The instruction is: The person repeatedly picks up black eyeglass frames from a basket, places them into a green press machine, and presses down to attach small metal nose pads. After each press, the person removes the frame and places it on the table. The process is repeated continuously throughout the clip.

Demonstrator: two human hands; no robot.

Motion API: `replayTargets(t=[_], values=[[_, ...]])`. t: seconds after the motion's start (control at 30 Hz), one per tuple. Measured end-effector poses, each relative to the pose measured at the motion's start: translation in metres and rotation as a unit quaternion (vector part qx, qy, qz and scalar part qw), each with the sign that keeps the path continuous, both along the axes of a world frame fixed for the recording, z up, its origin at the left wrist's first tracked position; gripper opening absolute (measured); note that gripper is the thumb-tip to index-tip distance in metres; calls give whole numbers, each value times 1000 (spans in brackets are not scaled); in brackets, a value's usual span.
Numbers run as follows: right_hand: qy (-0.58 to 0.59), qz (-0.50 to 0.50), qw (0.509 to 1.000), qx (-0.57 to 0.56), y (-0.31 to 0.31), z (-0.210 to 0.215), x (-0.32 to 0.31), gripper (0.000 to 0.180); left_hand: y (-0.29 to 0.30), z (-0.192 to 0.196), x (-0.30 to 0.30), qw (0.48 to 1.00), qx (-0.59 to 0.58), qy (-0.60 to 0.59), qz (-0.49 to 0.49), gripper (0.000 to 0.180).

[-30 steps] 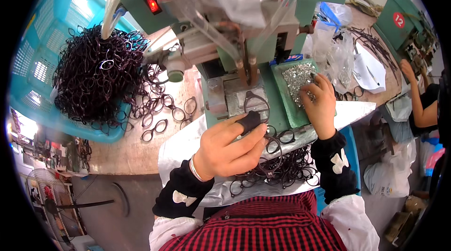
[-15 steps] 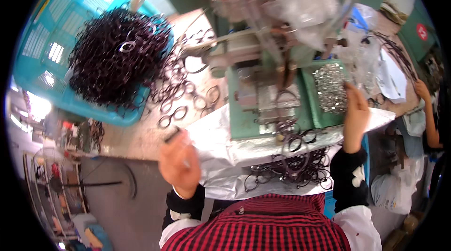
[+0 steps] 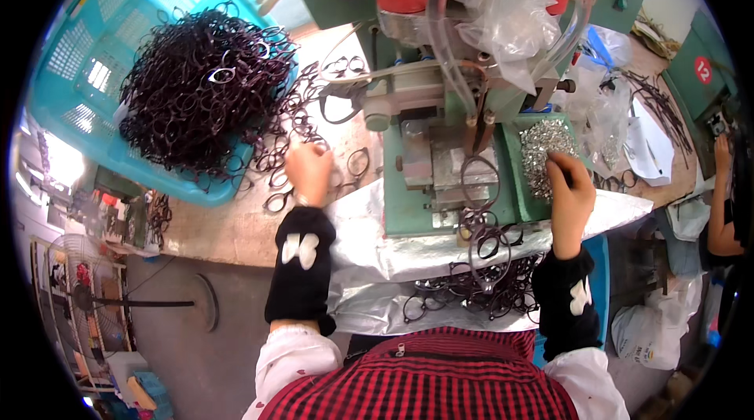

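My left hand (image 3: 309, 174) is over the loose dark eyeglass frames (image 3: 276, 201) on the table, its fingers curled together. Whatever its fingertips hold, if anything, is hidden. At the right, my right hand (image 3: 572, 204) reaches to a heap of tiny silver metal parts (image 3: 542, 145) in a green tray (image 3: 514, 176). Thumb and finger are pinched at the heap's near edge, and what is between them is too small to name. Between my hands stands a green bench machine (image 3: 404, 212). Dark ring-shaped frames (image 3: 481, 184) hang at its front.
A turquoise basket (image 3: 188, 188) heaped with dark frames stands at the far left. More frames (image 3: 495, 290) lie on silver sheeting (image 3: 365, 251) close to my lap. Clear tubes (image 3: 440, 35) and a plastic bag (image 3: 506, 19) hang above. Another person's arm (image 3: 722, 200) shows at the right.
My left hand has moved forward from the table's near edge to the loose frames; a blurred dark piece showed at its fingers before. My right hand has shifted slightly left at the silver parts.
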State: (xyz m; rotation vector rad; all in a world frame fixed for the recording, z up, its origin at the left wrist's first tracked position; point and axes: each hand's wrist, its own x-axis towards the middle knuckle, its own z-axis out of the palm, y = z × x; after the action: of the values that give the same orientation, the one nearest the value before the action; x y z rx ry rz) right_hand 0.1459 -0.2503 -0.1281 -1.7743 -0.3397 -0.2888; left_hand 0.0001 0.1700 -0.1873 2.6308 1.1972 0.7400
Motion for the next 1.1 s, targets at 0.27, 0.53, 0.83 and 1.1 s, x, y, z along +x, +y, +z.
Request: replayTargets(t=[0.27, 0.53, 0.83, 1.1], values=[[-67, 61, 996, -16, -12, 45, -27, 16, -48, 63, -23, 918, -157, -329, -156, 13], [45, 187, 967, 169, 74, 56, -32, 40, -96, 45, -30, 829, -349, -405, -163, 3], [171, 220, 926, 256, 76, 74, -39, 51, -163, 146, -21, 789, -222, -503, -275, 9], [117, 215, 945, 219, 73, 93, -61, 51, -189, 159, -33, 738, 43, -329, -587, 14]])
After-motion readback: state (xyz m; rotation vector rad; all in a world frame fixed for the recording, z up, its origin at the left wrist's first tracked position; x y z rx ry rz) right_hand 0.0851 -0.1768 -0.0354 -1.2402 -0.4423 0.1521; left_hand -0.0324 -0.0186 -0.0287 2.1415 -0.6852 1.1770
